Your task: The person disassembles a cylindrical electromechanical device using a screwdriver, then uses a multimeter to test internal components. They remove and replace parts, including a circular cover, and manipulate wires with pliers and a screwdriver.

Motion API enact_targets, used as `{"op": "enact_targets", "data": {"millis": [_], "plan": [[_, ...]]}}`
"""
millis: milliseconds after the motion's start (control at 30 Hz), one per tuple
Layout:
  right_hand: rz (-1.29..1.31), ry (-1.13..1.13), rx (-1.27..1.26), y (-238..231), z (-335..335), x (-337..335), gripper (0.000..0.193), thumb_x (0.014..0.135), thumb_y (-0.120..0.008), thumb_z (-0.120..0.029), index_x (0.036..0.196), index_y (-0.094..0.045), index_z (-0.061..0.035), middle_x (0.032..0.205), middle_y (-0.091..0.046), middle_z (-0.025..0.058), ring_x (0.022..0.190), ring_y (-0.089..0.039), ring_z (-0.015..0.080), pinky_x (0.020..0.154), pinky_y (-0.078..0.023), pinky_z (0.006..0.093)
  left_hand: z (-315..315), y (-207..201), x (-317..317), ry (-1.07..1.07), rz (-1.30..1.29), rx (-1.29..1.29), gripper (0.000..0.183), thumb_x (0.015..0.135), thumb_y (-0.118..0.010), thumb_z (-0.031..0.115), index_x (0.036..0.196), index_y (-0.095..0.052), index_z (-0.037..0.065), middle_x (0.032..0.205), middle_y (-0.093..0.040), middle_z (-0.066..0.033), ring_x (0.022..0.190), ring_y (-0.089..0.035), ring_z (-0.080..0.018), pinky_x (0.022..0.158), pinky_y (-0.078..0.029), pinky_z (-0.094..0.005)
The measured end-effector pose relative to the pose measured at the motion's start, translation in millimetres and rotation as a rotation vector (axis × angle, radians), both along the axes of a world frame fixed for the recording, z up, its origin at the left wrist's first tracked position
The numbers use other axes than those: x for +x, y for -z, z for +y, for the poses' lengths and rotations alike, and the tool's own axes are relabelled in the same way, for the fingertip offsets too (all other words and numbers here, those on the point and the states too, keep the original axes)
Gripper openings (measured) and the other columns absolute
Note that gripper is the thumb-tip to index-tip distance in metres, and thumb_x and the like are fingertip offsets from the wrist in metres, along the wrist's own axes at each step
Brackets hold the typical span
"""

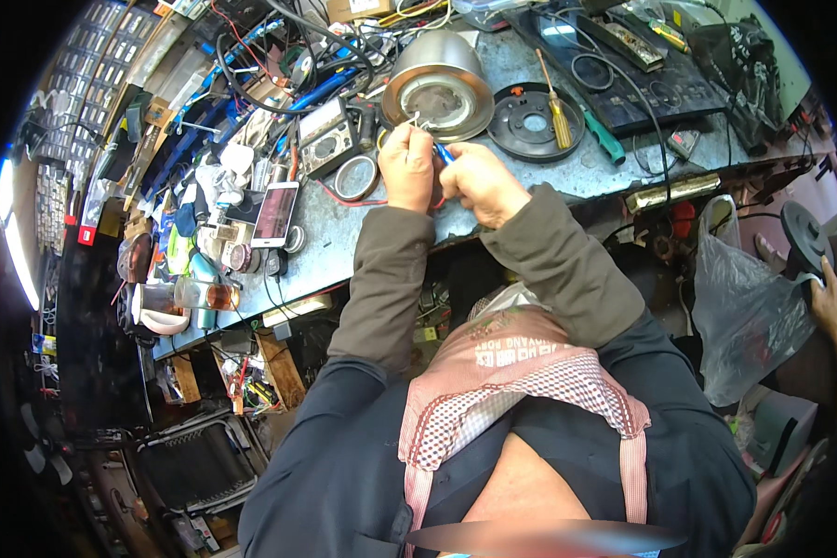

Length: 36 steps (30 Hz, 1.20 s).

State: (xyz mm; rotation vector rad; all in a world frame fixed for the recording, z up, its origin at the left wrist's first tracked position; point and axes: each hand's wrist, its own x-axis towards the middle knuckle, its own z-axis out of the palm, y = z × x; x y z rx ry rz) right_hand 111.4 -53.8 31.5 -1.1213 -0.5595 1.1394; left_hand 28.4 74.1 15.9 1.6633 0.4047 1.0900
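Observation:
My left hand [407, 169] is closed at the bench's front edge, fingers pinched on something small that I cannot make out. A thin light tip pokes up above its fingertips. Beside it, my right hand [485, 184] wraps round a blue-handled tool [445, 154], whose working end is hidden between the hands. Just beyond them a steel kettle body [439, 58] lies tipped, its bottom opening toward me. To its right is a round black plastic base [510, 130], with a yellow-handled screwdriver [561, 126] lying across it. A red wire [358, 202] runs along the bench by my left wrist.
A multimeter [328, 139], a round metal ring [354, 178] and a white phone [275, 214] lie left of my hands. Cables and small parts crowd the back left. A green-handled tool [604, 138] lies right. Another person's hand [826, 298] holds a dark disc [806, 234] near a plastic bag [749, 298].

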Motion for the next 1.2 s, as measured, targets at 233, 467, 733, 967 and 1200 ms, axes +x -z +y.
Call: {"op": "enact_targets", "data": {"millis": [233, 467, 733, 967, 1200], "plan": [[0.173, 0.095, 0.088, 3, 13, -17, 0.028, 0.071, -0.065, 0.002, 0.096, -0.066, -0.0086, 0.076, -0.060, 0.0005, 0.057, -0.046, 0.0097, 0.052, -0.033, 0.0289, 14, 6, 6, -0.258, 0.124, 0.364, 0.029, 0.103, -0.060, 0.020, 0.082, -0.062, 0.001, 0.073, -0.063, -0.0109, 0.066, -0.061, -0.0212, 0.063, -0.049, -0.0402], [0.125, -0.166, -0.035, -11, -26, 35, 0.046, 0.081, -0.072, -0.004, 0.127, -0.067, -0.0050, 0.107, -0.066, 0.0050, 0.091, -0.065, 0.0186, 0.084, -0.060, 0.0442, 29, -1, -16, 0.129, 0.108, -0.200, 0.032, 0.111, -0.055, 0.026, 0.094, -0.070, 0.004, 0.086, -0.069, -0.0037, 0.078, -0.063, -0.0142, 0.073, -0.050, -0.0321], [-0.036, -0.028, 0.067, -2, -54, 15, 0.058, 0.085, -0.068, -0.004, 0.142, -0.062, 0.0037, 0.113, -0.066, 0.0086, 0.097, -0.070, 0.0196, 0.090, -0.061, 0.0361, -47, -18, -57, -0.335, 0.563, 0.273, 0.072, 0.094, -0.086, 0.043, 0.144, -0.066, -0.004, 0.118, -0.073, -0.0264, 0.111, -0.072, -0.0399, 0.097, -0.057, -0.0478], [-0.145, 0.090, 0.082, 0, -54, 3, 0.056, 0.085, -0.069, -0.003, 0.139, -0.060, 0.0054, 0.109, -0.065, 0.0074, 0.089, -0.063, 0.0163, 0.084, -0.054, 0.0314, -18, -14, -59, 0.040, 0.312, -0.199, 0.060, 0.088, -0.085, -0.003, 0.142, -0.061, -0.003, 0.110, -0.072, -0.0080, 0.087, -0.069, -0.0116, 0.071, -0.057, -0.0257], [-0.662, 0.063, 0.047, 0, -36, 9, 0.050, 0.076, -0.078, -0.015, 0.122, -0.076, 0.0046, 0.100, -0.079, 0.0187, 0.094, -0.077, 0.0253, 0.085, -0.059, 0.0378, 9, -24, -70, 0.196, 0.119, -0.318, 0.058, 0.088, -0.076, -0.013, 0.143, -0.062, 0.000, 0.123, -0.067, -0.0063, 0.094, -0.070, -0.0132, 0.079, -0.061, -0.0281]]}}
